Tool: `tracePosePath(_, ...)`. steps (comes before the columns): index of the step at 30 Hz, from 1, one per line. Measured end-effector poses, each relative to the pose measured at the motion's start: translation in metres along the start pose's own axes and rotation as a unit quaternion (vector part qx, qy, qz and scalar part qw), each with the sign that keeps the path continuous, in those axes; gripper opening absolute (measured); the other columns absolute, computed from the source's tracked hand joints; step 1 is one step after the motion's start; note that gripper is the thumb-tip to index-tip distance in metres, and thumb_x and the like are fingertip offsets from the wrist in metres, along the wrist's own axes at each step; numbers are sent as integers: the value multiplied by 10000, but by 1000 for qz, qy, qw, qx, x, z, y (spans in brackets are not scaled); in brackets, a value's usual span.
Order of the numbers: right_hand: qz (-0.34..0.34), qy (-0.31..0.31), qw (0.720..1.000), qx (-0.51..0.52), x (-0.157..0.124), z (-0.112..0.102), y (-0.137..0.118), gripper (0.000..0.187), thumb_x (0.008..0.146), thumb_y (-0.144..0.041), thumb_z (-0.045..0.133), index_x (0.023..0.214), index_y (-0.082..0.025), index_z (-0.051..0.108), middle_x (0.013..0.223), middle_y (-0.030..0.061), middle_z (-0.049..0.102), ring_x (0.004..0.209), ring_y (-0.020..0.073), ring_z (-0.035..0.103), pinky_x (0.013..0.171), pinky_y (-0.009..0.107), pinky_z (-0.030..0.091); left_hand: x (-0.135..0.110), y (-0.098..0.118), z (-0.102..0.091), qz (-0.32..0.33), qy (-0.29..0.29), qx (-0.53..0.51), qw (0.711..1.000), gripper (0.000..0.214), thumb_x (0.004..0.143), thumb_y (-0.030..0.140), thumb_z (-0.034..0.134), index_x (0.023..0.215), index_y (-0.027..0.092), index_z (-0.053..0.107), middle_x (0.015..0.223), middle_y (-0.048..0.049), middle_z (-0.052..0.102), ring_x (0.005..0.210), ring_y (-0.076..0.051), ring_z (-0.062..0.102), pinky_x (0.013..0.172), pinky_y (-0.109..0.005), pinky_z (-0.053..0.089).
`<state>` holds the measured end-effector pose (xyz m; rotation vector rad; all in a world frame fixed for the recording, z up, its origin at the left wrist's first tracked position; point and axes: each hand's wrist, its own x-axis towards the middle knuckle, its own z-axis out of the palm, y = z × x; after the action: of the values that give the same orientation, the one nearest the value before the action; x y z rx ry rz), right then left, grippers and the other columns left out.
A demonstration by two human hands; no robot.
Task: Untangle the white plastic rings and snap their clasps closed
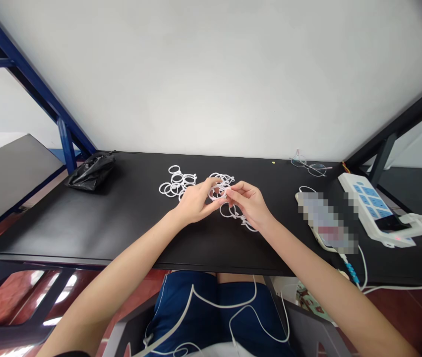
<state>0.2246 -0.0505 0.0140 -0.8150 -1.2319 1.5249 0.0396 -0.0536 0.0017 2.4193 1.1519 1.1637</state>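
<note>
My left hand (196, 201) and my right hand (250, 202) meet above the middle of a black table (84, 223). Both pinch the same white plastic ring (218, 193) between thumb and fingers. A chain of linked white rings (238, 215) hangs from it and trails on the table under my right hand. A loose heap of white rings (177, 182) lies just beyond my left hand, and a smaller cluster (223, 177) sits behind my fingertips.
A crumpled black bag (90, 172) lies at the table's back left. Wire-framed glasses (309, 166) rest at the back right. A white power strip (374, 208), a blurred-out device (326, 220) and white cables (400, 285) crowd the right side. Blue steel frame (65, 144) stands left.
</note>
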Motion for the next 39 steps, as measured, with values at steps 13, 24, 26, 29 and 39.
tracePosePath(13, 33, -19, 999, 25, 3, -2, 1, 263, 692, -381, 804, 819, -179, 694, 747, 0, 675, 633, 100, 597, 526, 210, 478, 4, 5, 8, -69, 36, -183, 980, 231, 884, 388, 588, 918, 177, 499, 654, 30, 573, 563, -83, 500, 562, -200, 429)
tracePosePath(24, 103, -46, 984, 134, 7, -5, -5, 422, 826, -412, 672, 555, -187, 441, 442, -82, 353, 403, 67, 360, 420, 204, 402, 1, -7, 5, 68, 107, 45, 991, 224, 872, 370, 592, 936, 179, 493, 540, 83, 527, 450, -59, 494, 494, -158, 411)
tracePosePath(26, 123, -77, 982, 124, 6, -5, -3, 451, 852, -435, 639, 546, -190, 416, 411, -94, 301, 354, 56, 282, 368, 190, 345, 1, -8, 6, 85, 108, 68, 988, 231, 875, 388, 584, 919, 176, 504, 523, 84, 509, 436, -59, 475, 481, -160, 400)
tracePosePath(29, 154, -121, 974, 110, 6, -4, -1, 479, 885, -472, 587, 542, -189, 408, 382, -102, 268, 324, 46, 209, 318, 165, 263, 1, -9, 7, 96, 110, 85, 986, 243, 887, 409, 559, 905, 170, 514, 513, 82, 496, 427, -61, 463, 466, -163, 388)
tracePosePath(39, 276, -254, 909, 185, 6, -13, 1, 494, 989, -397, 412, 549, -173, 433, 364, -107, 250, 297, 34, 130, 286, 127, 249, 1, -5, 5, 103, 86, 80, 988, 207, 889, 383, 542, 875, 179, 510, 513, 82, 490, 424, -59, 439, 465, -165, 383)
